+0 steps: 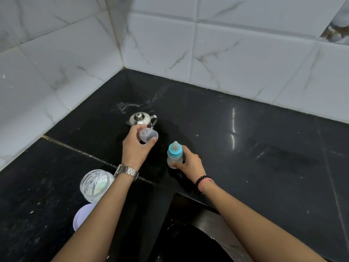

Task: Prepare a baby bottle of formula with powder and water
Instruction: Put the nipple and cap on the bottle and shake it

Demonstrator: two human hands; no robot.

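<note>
Bottle (174, 156) is being held upright on the black worktop (245, 148) by the right hand (189, 163), whose fingers and thumb are being curled round its clear lower body. A blue collar and a pale teat are being carried on its top. What is inside the bottle cannot be made out.

A clear cap (148, 135) is being gripped above the worktop by the left hand (136, 146), between thumb and curled fingers, its open end being turned toward the right. It is being held up and to the left of the bottle, near it but apart from it.

A small steel kettle (140, 120) with a lid and knob is being partly hidden behind the left hand, farther back on the worktop. An open glass jar (96, 183) with white powder on its walls is being kept just beside the left wrist, on the near left. A pale round lid (82, 216) is being partly covered by the left forearm, just in front of the jar.

A metal watch (126, 172) is being worn on the left wrist, and a bead band (202, 181) together with an orange thread on the right wrist. White marbled tiles (226, 53) are being shown on both walls behind the worktop.
</note>
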